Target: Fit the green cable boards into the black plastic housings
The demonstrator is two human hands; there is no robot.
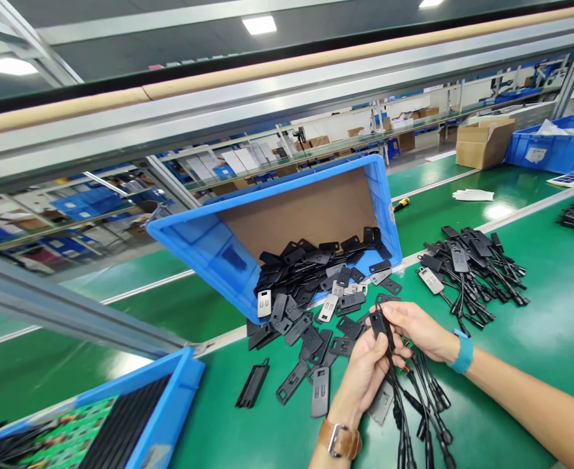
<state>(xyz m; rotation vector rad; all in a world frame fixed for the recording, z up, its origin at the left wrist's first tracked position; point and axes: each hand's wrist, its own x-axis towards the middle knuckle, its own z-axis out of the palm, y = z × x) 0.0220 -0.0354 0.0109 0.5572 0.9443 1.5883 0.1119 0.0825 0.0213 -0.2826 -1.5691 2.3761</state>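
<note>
My left hand (363, 370), with a brown strap at the wrist, is closed around a black plastic housing (382, 326) held nearly upright. Opposite it, my right hand (419, 327) pinches the upper end of the same housing, a teal band around that wrist. Black cables (426, 397) with connector ends hang beneath both hands; which of them join the housing I cannot tell. Just beyond my fingers, loose flat black covers (311, 340) with slots spill over the green table. A single open black casing (252, 384) lies to their left.
Behind the covers a blue bin (387, 208) is tipped toward me, black parts inside. Finished-looking cabled parts (472, 270) are piled at right. A blue tray (189, 384) with green boards stands front left. Farther back are a screwdriver (402, 204), a white glove (472, 195) and a carton (482, 144).
</note>
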